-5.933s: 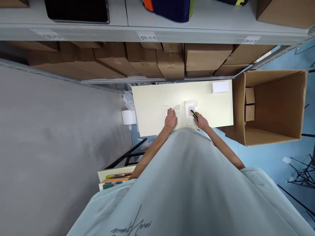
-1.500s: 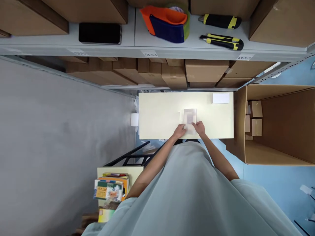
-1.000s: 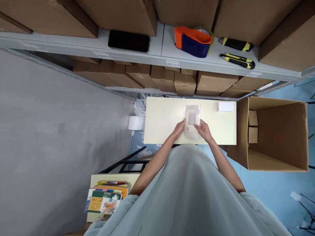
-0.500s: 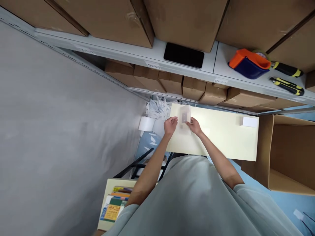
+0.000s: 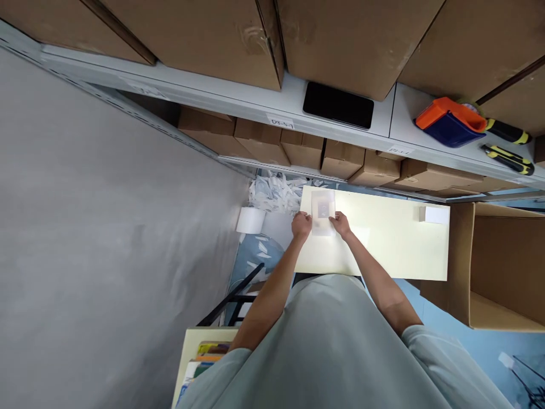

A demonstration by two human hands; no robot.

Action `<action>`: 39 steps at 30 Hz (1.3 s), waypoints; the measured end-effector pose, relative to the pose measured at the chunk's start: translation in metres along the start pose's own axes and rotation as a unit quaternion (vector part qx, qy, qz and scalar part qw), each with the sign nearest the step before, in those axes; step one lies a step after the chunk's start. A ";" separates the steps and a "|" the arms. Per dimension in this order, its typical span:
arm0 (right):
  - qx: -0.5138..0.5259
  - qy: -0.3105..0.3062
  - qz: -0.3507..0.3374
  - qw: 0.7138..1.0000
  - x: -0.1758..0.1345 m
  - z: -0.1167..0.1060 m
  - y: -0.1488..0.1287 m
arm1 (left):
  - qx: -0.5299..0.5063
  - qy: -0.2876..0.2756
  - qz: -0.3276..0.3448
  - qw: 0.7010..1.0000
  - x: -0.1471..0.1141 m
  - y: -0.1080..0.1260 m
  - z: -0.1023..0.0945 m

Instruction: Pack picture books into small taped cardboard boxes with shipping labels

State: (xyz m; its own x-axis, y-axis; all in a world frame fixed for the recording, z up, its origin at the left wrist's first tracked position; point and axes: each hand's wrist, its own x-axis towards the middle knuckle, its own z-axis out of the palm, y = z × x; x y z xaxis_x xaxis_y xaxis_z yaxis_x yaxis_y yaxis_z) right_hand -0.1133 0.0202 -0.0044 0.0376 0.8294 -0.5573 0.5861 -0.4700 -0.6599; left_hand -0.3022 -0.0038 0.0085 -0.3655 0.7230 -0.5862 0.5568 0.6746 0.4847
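A translucent, whitish flat plastic bag with a greyish square inside lies upright in view over the left end of the cream tabletop. My left hand is closed at the bag's left edge, fingertips curled against it. On the opposite edge, my right hand pinches the bag between thumb and fingers. What the grey square is cannot be made out. A small white box sits at the tabletop's far right.
An open cardboard box stands right of the table. Paper scraps and a white roll are at the left. The shelf ahead holds a phone, an orange-and-blue tape dispenser, utility knives and cartons.
The bag has turned from a slant to face me flatter. My left hand, earlier apart from it, has come to its left edge; my right hand still grips the right side.
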 end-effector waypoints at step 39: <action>0.009 -0.050 -0.101 0.994 -0.132 -0.106 0.040 | -0.117 0.001 0.131 0.984 -0.175 0.016 0.012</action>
State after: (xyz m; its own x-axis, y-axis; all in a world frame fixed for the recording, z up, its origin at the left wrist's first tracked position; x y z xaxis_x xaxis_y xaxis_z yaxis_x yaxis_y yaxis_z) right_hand -0.0086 -0.0760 0.0963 -0.1605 0.8741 -0.4585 0.5583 -0.3027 -0.7725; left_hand -0.2199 -0.1217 0.1112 -0.2336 0.8773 -0.4192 0.4456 0.4798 0.7558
